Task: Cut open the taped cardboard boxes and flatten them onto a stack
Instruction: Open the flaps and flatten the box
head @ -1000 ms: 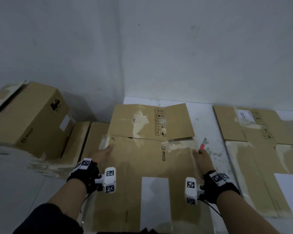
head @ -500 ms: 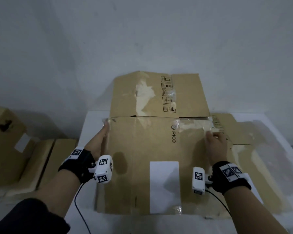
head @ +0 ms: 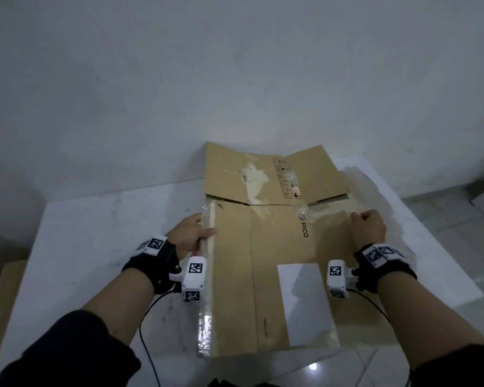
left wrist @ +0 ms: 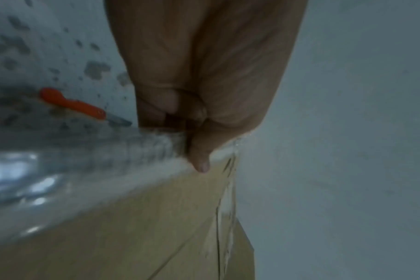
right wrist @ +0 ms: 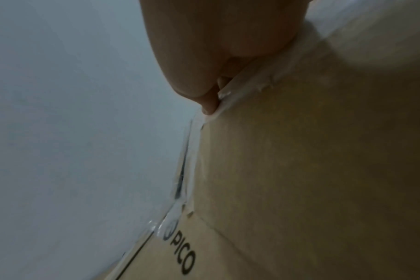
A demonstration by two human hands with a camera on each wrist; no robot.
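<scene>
A flattened brown cardboard box [head: 266, 263] marked PICO, with a white label and clear tape along its edges, is held flat between both hands above the white table [head: 95, 233]. My left hand [head: 193, 233] grips its taped left edge, thumb on top and fingers curled underneath [left wrist: 197, 117]. My right hand [head: 368, 227] grips the right edge near the far corner, thumb pressed on the tape [right wrist: 211, 75]. The box's far flaps [head: 263, 174] stick out towards the wall. An orange-handled cutter [left wrist: 72, 104] lies on the table beyond my left hand.
Pale, blurred flattened cardboard [head: 386, 196] lies on the table under the box's right side. More brown cardboard [head: 0, 289] shows at the far left, below the table edge. A grey wall stands close behind. Tiled floor [head: 444, 213] lies to the right.
Both hands have carried the flattened box to the right, away from the upright boxes on the left and over the flattened pieces. The cutter has been left on the table.
</scene>
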